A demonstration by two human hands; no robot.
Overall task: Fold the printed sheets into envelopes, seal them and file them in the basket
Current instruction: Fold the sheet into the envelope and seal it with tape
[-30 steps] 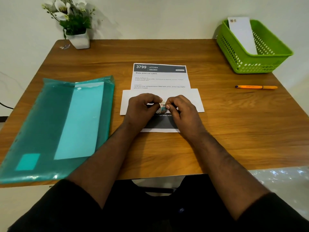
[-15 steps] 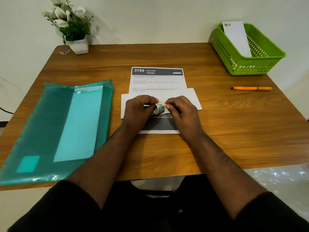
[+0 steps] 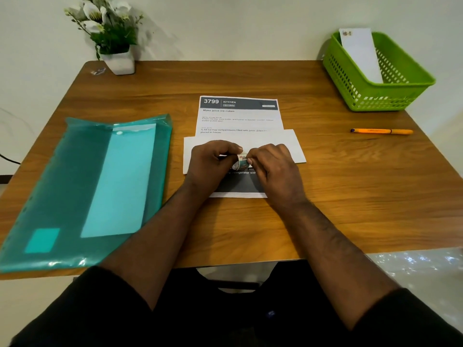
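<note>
head view: both hands meet over the white envelope [image 3: 288,149], which lies across the printed sheet [image 3: 238,116] on the bench [image 3: 250,78]. the left hand [image 3: 210,164] grips a small roll of patterned tape [image 3: 241,162], fingers curled round it, while the right hand [image 3: 273,166] pinches at the roll's edge, likely picking up the loose end to seal the envelope. the roll sits right between the two sets of fingertips, just above the envelope. the green basket [image 3: 363,96], well apart at the far right, holds one filed envelope [image 3: 360,53]. a teal folder [image 3: 62,184] lies to the left, an orange pen [image 3: 380,131] to the right.
</note>
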